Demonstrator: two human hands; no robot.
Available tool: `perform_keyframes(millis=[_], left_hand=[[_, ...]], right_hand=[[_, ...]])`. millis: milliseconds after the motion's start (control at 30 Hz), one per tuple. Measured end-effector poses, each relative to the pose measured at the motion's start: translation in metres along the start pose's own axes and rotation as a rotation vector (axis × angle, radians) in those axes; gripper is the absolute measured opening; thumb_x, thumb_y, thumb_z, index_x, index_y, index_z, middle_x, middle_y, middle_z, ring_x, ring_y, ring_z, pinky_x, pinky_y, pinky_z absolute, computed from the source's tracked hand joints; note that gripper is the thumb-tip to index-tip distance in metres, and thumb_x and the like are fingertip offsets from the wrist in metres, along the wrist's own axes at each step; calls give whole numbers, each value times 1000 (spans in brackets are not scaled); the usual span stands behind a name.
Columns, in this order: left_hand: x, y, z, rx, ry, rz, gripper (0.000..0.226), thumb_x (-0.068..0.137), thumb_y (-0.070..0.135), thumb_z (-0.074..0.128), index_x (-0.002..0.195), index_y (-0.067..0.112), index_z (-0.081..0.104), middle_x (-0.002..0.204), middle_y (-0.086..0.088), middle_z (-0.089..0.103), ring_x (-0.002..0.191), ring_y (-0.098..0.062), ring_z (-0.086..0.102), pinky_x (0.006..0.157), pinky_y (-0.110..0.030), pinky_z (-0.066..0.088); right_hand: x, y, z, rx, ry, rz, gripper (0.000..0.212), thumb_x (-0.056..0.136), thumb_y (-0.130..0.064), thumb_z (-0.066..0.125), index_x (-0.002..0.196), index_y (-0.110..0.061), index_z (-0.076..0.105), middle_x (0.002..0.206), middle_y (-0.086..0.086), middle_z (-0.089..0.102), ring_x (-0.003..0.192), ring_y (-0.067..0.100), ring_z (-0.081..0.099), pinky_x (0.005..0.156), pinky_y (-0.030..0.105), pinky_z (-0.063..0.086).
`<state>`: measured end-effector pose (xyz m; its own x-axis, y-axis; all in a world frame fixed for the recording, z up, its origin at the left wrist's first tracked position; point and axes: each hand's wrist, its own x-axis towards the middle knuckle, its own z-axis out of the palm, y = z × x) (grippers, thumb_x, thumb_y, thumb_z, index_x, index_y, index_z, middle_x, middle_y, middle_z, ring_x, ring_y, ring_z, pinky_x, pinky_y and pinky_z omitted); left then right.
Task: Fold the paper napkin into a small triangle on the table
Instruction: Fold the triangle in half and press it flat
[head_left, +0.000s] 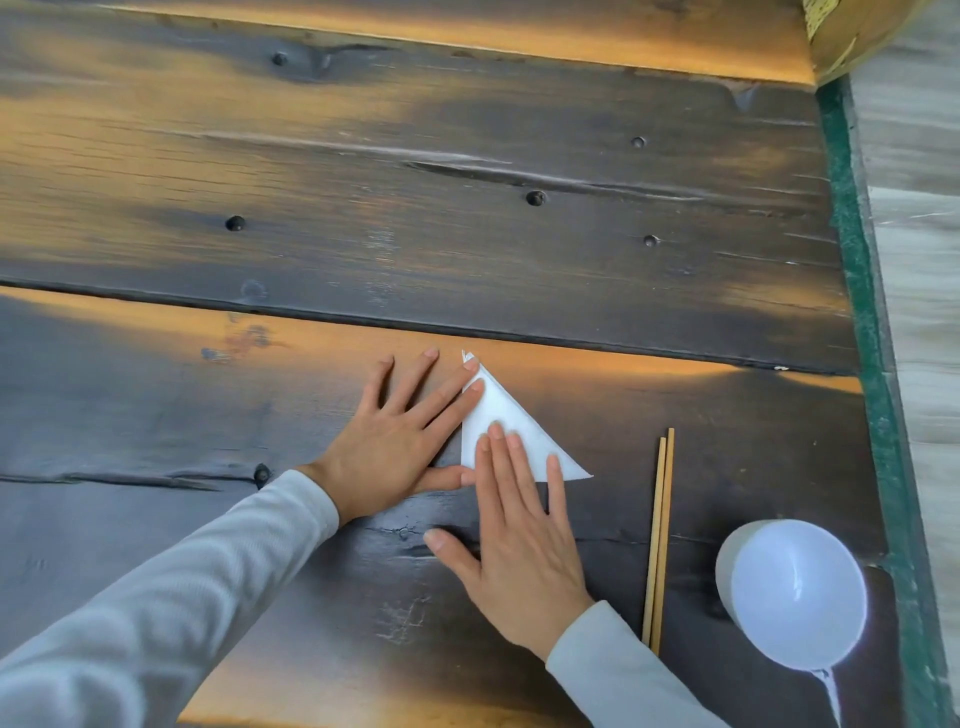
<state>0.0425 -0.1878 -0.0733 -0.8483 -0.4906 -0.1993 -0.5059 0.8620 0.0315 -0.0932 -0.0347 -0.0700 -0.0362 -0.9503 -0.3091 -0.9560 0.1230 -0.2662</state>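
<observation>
A white paper napkin (506, 415) lies folded as a small triangle on the dark wooden table (467, 234), its point toward the far side. My left hand (400, 441) lies flat beside it on the left, fingers spread, with the index finger and thumb touching the napkin's left edge. My right hand (519, 530) is flat too, its fingertips pressing on the napkin's lower part and covering that area. Neither hand grips anything.
A pair of wooden chopsticks (658, 540) lies to the right of the napkin. A white bowl (795, 592) stands at the near right by the table's green edge (862, 322). Beyond that edge is a pale floor.
</observation>
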Motion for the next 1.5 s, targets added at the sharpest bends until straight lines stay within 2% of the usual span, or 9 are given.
perform_keyframes(millis=[133,267,433,667,800,1033,1233,1400,1500], left_hand=[[2,0,0,2,-61,-14,93,90,77,25,157,14,31,167,-6,23,150,-46,21,108,-77,27],[2,0,2,-5,-85,-28,95,89,80,21,159,16,24,168,-4,17,152,-44,15,108,-78,24],[3,0,2,-6,-97,-37,95,88,80,23,158,16,27,168,-4,20,151,-43,20,107,-78,26],[2,1,5,-33,-95,-51,92,89,80,22,157,19,31,166,-2,24,150,-41,25,107,-77,28],[2,0,4,-43,-105,-56,95,86,82,24,157,19,31,166,-1,24,150,-40,26,107,-77,28],[3,-6,13,-197,-93,-52,98,86,84,29,161,30,-2,167,12,-17,151,-29,-22,115,-73,-10],[2,-4,10,-194,-95,-79,98,84,84,30,160,32,-3,165,16,-20,148,-26,-29,116,-70,-12],[4,-4,7,-197,-142,-85,101,82,85,30,161,30,-2,165,16,-23,147,-26,-32,116,-71,-10],[5,-3,5,-199,-144,-91,102,81,86,30,161,29,0,165,15,-22,148,-26,-30,116,-71,-10]], right_hand=[[-15,34,-1,-37,-21,130,95,94,-79,10,160,-12,-6,169,5,-12,155,24,-14,124,48,-8],[-21,46,-5,-87,-24,192,96,94,-80,15,161,-11,8,169,7,2,155,27,-1,124,49,3],[-18,36,-6,-60,-26,243,98,93,-81,12,161,-12,3,169,8,-4,155,27,-8,125,52,1],[-3,-11,-7,44,76,-11,91,98,-74,24,158,-6,20,168,12,14,155,29,15,118,55,11],[-7,7,-6,-42,13,72,93,96,-76,23,157,-7,25,167,9,18,153,28,20,118,55,13],[-22,39,-10,-131,-67,247,99,90,-83,25,157,-11,29,166,7,20,153,28,15,122,59,20],[-2,-8,-9,-6,32,110,96,94,-79,25,157,-7,28,167,10,20,154,29,13,120,58,6],[-7,14,-4,-41,-59,169,100,88,-85,3,159,-16,-9,167,0,-18,153,21,-19,122,56,-11],[-21,39,-8,-105,-59,277,100,87,-86,3,160,-18,-7,167,-1,-15,154,22,-17,123,57,-7]])
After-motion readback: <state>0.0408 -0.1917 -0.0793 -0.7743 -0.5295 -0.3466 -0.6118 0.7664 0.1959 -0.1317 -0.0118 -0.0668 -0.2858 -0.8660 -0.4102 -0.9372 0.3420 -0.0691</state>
